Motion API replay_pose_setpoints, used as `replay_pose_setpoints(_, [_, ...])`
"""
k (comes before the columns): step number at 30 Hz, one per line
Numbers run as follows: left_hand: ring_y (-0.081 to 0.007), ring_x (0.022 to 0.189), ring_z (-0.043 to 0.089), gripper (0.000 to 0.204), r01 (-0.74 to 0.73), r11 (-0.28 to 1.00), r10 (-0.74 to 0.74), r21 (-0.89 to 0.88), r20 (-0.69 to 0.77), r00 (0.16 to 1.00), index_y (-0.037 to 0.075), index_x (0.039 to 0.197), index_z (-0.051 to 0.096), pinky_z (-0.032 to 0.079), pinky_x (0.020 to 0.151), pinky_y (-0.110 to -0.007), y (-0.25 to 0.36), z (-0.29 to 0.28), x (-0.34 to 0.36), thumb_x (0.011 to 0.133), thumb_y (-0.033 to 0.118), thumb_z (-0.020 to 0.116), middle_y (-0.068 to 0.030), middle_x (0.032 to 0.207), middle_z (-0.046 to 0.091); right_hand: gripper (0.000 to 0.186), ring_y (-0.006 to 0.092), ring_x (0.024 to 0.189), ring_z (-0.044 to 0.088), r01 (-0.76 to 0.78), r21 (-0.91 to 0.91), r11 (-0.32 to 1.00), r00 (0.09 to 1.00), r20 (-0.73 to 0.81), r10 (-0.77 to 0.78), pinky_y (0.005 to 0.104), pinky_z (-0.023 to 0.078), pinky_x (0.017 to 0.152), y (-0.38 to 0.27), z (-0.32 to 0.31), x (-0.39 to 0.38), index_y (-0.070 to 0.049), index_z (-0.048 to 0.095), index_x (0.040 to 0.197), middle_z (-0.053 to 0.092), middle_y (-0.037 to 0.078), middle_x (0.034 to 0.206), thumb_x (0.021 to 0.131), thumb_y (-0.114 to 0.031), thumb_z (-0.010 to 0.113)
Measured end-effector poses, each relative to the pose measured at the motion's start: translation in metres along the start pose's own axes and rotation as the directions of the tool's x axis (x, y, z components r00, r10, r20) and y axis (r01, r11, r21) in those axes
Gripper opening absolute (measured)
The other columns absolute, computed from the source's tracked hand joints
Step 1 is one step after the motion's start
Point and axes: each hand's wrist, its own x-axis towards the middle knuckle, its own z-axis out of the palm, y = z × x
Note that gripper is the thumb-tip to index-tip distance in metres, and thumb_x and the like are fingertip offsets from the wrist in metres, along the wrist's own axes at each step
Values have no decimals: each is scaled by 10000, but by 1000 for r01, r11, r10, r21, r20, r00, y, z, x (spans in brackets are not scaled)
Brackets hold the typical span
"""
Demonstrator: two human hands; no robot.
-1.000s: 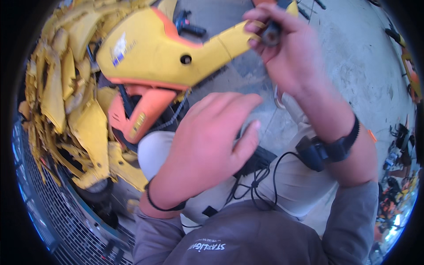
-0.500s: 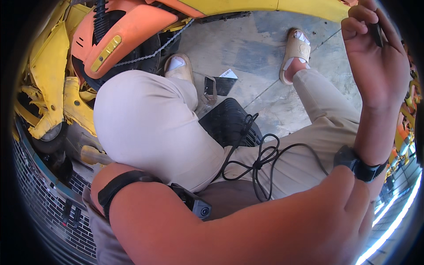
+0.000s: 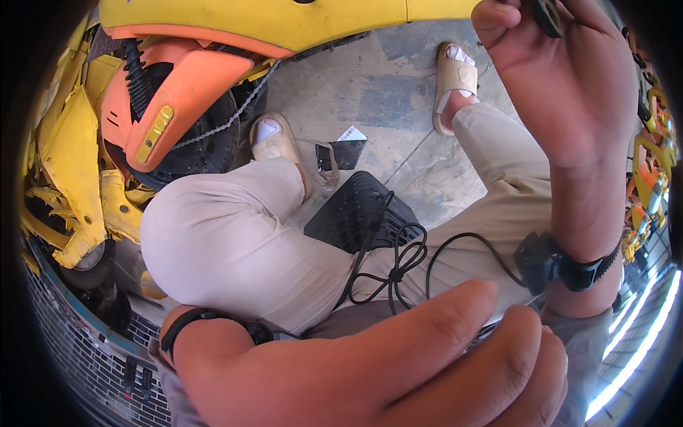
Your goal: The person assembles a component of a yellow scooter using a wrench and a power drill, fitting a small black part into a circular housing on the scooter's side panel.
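Observation:
High on the right, my right hand (image 3: 569, 92) is raised, palm toward me, closed on a small dark rounded thing (image 3: 546, 18). The top edge of the view cuts off some of its fingers, and the thing's kind is unclear. A black strap with a dark device (image 3: 562, 263) circles the right wrist. My left hand (image 3: 455, 363) reaches across the lower middle, close to the camera. Its fingers are loosely bent with a gap between them, and no object shows in it. Black looped cable (image 3: 398, 274) lies over my lap and runs to the right wrist device.
Yellow body panels (image 3: 75, 164) and an orange fender (image 3: 188, 96) beside a wheel stand at the left. A black ribbed case (image 3: 359, 206) rests between my legs. Farther off, a small dark open box (image 3: 348, 154) lies on the concrete floor (image 3: 391, 99). Colourful parts line the right edge.
My left hand has come away from beside the right forearm, and its bent fingers now show. The right hand with the dark thing appears higher and farther left as the view has shifted.

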Motion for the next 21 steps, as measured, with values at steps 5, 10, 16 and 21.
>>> replay_pose_setpoints(5, [-221,749,631,114,39,999,-38,31,-17,999,53,842,643,501,720,-343,-2,-7,6,735,70,681,-69,847,652,237,107,742,614,2,20,1000,1000,23,-2,265,481,644,-8,-3,-2,8,593,1026,627,21,847,1015,-180,448])
replay_pose_setpoints(10, [-223,741,637,113,133,984,-118,117,-129,985,64,820,643,508,723,-335,-4,-21,17,720,44,692,-68,857,662,240,126,733,610,-41,36,999,998,40,39,269,475,647,-14,-3,-4,22,595,1002,629,42,845,1009,-167,448])
replay_pose_setpoints(16, [-321,920,642,177,335,852,-229,402,-290,929,-11,984,651,507,827,-367,-73,-38,24,811,-23,617,-157,998,668,245,149,722,606,-143,61,988,989,41,140,273,467,650,-31,5,-4,39,598,973,632,67,842,1002,-152,447])
replay_pose_setpoints(21, [-345,911,616,244,424,789,-333,445,-272,903,-3,1086,612,498,816,-397,-78,-25,34,850,53,632,-165,1005,645,250,141,691,583,-131,-184,974,976,-196,94,268,462,660,-29,12,-4,14,605,894,623,67,818,993,-180,482])
